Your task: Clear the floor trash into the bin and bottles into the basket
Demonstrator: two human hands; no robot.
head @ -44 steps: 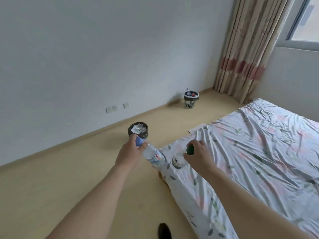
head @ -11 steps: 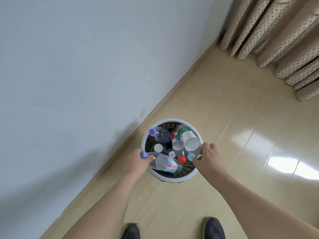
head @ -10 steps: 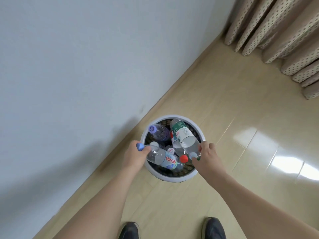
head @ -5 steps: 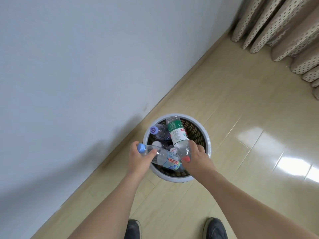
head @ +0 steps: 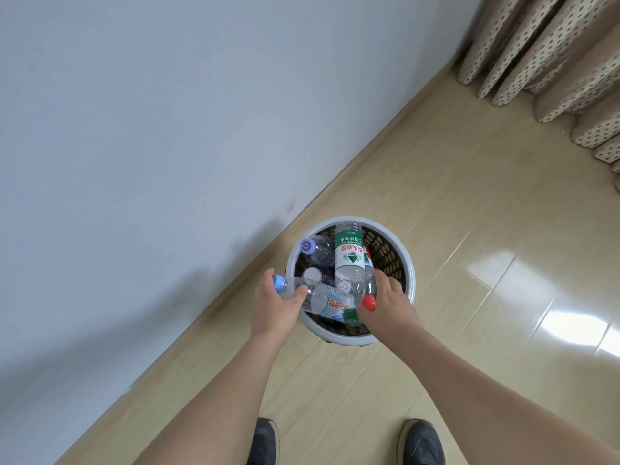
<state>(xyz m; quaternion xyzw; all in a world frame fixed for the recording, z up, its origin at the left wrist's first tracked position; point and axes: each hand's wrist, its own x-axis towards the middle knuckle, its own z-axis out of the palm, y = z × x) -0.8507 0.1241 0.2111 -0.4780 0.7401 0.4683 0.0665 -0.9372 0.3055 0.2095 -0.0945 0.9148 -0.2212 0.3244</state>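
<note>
Two dark shoes (head: 421,441) at bottom edge, on pale wood floor (head: 469,229).

Left hand (head: 273,308): fingers curled round the neck of a clear bottle with blue cap (head: 315,298); cap pokes out beside the thumb, body runs from the fingers across the near rim of the basket (head: 411,280).

Right hand (head: 385,308): over the basket's near side, fingers bent; grip cannot be told. Green-label bottle (head: 349,260) reaches away from its fingertips, base over the far rim, its green cap just beside the thumb. Red cap (head: 369,302) touching the fingers.

Beyond the fingers, inside: more clear bottles, one with purple cap (head: 307,245).

Farther: grey wall (head: 167,129), dotted curtain (head: 553,62).
</note>
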